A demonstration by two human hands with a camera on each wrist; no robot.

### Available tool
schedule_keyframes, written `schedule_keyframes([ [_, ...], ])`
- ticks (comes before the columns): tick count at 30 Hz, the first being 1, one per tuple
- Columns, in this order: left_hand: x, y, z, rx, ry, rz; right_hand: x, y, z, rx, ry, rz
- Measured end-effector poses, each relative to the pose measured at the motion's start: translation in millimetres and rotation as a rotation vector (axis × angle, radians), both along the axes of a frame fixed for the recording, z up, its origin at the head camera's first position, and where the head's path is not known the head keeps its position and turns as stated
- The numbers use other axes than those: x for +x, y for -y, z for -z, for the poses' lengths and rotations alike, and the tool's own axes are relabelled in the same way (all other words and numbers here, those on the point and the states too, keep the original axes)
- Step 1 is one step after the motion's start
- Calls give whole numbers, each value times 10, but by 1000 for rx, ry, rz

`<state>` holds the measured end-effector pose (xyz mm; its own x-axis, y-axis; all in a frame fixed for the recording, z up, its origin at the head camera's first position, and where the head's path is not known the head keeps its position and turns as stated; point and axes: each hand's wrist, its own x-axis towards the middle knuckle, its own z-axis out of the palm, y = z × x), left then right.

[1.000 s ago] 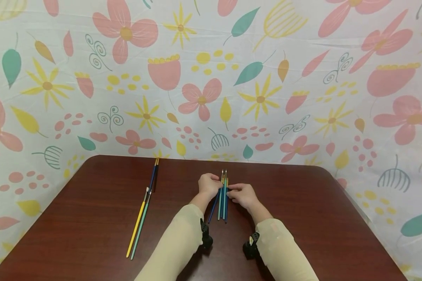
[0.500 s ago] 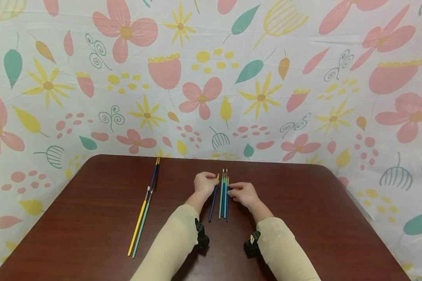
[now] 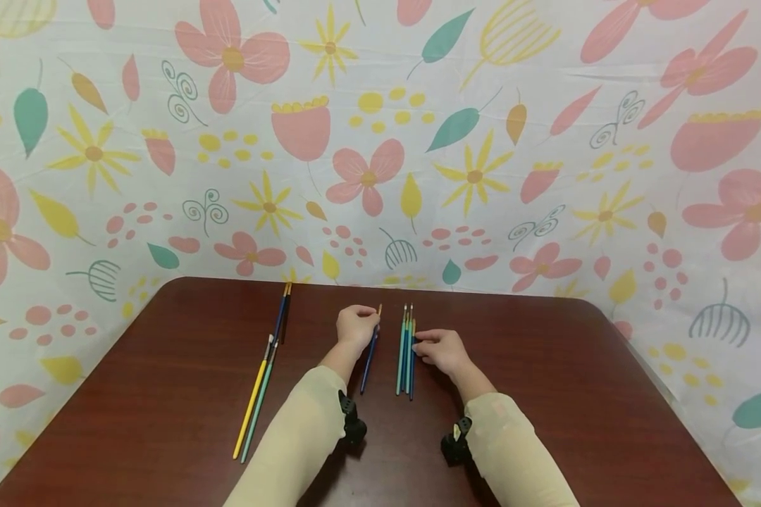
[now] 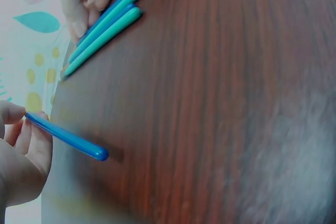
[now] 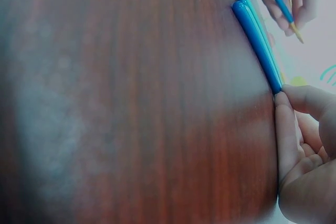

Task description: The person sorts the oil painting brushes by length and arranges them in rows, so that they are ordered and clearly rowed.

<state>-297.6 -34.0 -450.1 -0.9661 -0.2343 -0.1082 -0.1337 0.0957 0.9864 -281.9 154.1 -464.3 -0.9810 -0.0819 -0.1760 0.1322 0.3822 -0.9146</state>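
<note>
My left hand (image 3: 357,327) pinches a slim blue paintbrush (image 3: 369,362) near its bristle end. In the left wrist view that blue handle slants out from the fingertips, a shadow beside it on the wood. To its right lies a row of green and blue paintbrushes (image 3: 402,359), bristles toward the wall. At the row's right edge my right hand (image 3: 442,351) pinches the outermost dark blue paintbrush (image 5: 257,43) between thumb and forefinger, as the right wrist view shows. The bristles of that one are partly hidden by the fingers there.
On the left of the dark wooden table (image 3: 165,394) lie a yellow paintbrush (image 3: 251,408), a green paintbrush (image 3: 260,408) and, beyond them, blue paintbrushes (image 3: 280,313). A flower-patterned cloth (image 3: 368,91) hangs behind the table's far edge.
My left hand has drawn one blue paintbrush away from the row toward the left, widening the gap. The right hand has stayed at the row's right edge.
</note>
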Motion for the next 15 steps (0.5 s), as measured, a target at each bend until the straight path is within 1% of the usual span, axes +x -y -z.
schedule_keyframes([
  [3, -11, 52, -10, 61, -2, -10, 2, 0, -12, 5, -1, 1],
  [5, -16, 89, -19, 82, 3, -21, 6, 4, -18, 3, 2, 5],
  [10, -27, 188, -33, 107, -1, -52, 18, 7, -21, 5, -2, 3],
  [15, -36, 303, -52, 116, -2, -64, 22, 16, -16, 6, -1, 5],
])
